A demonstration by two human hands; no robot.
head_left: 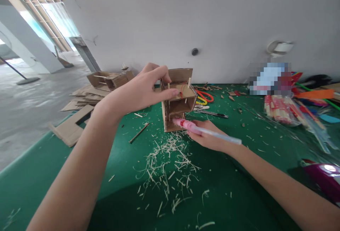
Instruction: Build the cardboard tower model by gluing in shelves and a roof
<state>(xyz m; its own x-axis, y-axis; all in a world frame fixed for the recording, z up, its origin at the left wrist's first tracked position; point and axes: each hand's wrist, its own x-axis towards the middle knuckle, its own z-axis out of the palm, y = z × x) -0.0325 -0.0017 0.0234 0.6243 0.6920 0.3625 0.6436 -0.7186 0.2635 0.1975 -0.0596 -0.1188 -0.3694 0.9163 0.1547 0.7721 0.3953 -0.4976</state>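
A small brown cardboard structure (pixel 183 106) with open compartments stands upright on the green tabletop. Thin wooden sticks and a red wire show on its upper part. My left hand (pixel 156 82) grips its upper left side, thumb against the front and fingers over the top. A pink hot glue gun (pixel 190 126) is in my right hand (pixel 205 135), with a translucent glue stick (pixel 227 138) poking out of its back end. The gun's front end is at the structure's lower opening; whether it touches is hard to tell. My right fingers are partly hidden behind the gun.
Wood shavings (pixel 170 153) and a thin dark rod (pixel 139 133) lie in front. Orange-and-yellow-handled scissors (pixel 205 96) and a utility knife (pixel 212 113) sit behind. Cardboard pieces (pixel 85 94) are at left; bagged sticks (pixel 281 108) and a purple object (pixel 322 178) at right. A white wall (pixel 225 29) rises behind.
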